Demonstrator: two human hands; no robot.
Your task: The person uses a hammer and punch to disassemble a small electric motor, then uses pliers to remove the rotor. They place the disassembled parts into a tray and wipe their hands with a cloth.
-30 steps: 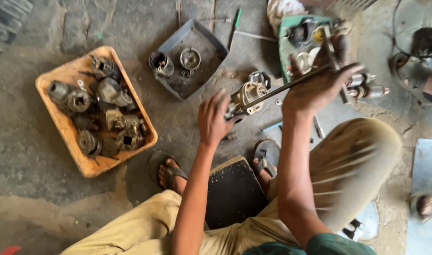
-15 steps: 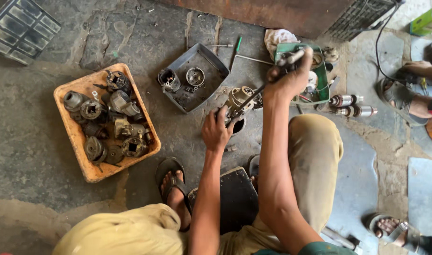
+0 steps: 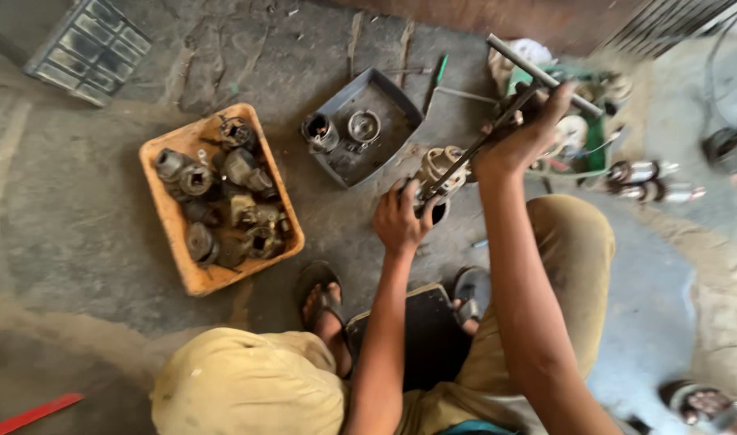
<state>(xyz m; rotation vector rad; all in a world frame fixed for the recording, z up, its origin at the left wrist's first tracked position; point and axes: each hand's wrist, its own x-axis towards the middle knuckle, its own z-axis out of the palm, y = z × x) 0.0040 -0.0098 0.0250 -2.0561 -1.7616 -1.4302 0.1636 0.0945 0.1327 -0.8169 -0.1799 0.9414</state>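
My left hand: closed on a metal motor part on the floor. My right hand: clenched round a T-handled wrench set into that part. Left of hands: gray tray, orange crate of greasy parts.

A grimy, round metal motor housing sits on the concrete floor; a long T-handled socket wrench slants down into it

Both hands closed: left hand low, right hand raised higher.
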